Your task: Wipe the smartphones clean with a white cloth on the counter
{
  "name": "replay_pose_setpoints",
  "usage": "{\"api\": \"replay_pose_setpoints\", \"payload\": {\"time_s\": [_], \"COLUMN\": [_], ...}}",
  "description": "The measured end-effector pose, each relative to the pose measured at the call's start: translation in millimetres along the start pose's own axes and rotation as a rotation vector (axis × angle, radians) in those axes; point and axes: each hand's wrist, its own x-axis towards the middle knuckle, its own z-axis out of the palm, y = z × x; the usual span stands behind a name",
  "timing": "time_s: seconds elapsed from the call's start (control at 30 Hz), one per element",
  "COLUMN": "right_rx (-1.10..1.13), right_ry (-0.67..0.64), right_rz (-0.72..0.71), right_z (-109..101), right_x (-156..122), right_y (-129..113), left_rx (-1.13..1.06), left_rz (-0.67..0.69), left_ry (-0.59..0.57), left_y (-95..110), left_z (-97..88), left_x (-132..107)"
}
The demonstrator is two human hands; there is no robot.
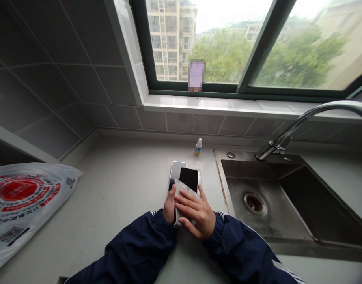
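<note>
Both hands meet over a black-screened phone on the pale counter, just left of the sink. A white cloth lies over the phone's near half. My left hand is closed around the phone's near left edge. My right hand rests on top of the cloth, its fingers pressing it down on the phone and its thumb tucked under. A second phone with a grey screen lies flat beside and partly under the first. A small bottle with a white cap stands upright behind them.
A steel sink with a drain lies to the right, and a curved tap reaches over it. A white plastic bag with red print lies at the counter's left. Grey tiled walls and a window ledge close off the back.
</note>
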Motion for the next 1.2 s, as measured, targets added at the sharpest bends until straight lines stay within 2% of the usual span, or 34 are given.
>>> {"api": "replay_pose_setpoints", "payload": {"time_s": [0.13,0.23,0.3,0.4,0.47,0.57,0.73,0.83,0.93,1.03,1.1,1.2], "right_rx": [-0.027,-0.163,-0.234,-0.253,-0.240,-0.181,-0.072,-0.108,-0.190,-0.246,-0.250,-0.184], "right_ry": [0.000,0.006,0.025,0.035,0.037,0.011,-0.063,-0.041,0.013,0.057,0.080,0.069], "right_rz": [0.008,0.123,0.230,0.329,0.313,0.189,0.045,0.077,0.193,0.295,0.297,0.195], "right_z": [-3,-5,-5,-4,-3,-5,-11,-11,-7,-4,-4,-6], "right_x": [0,-2,-3,-4,-4,-4,0,0,-2,-3,-3,-2], "right_y": [4,12,18,23,24,18,6,7,14,20,20,15], "left_rx": [0.059,0.077,0.098,0.143,0.126,0.053,0.041,0.084,0.102,0.098,0.086,0.049], "left_rz": [0.044,0.105,0.063,-0.117,-0.109,0.038,0.047,0.022,0.025,0.024,0.014,0.037], "left_ry": [-0.017,-0.069,-0.123,-0.180,-0.185,-0.152,-0.066,-0.114,-0.193,-0.204,-0.196,-0.163], "left_y": [1,0,-1,-1,-1,1,0,-3,-6,-7,-6,-3], "left_z": [0.9,-5.4,-12.1,-19.6,-18.6,-9.4,-5.7,-13.6,-18.3,-17.0,-13.8,-8.3], "left_x": [2,5,6,6,6,6,5,6,7,7,7,6]}}
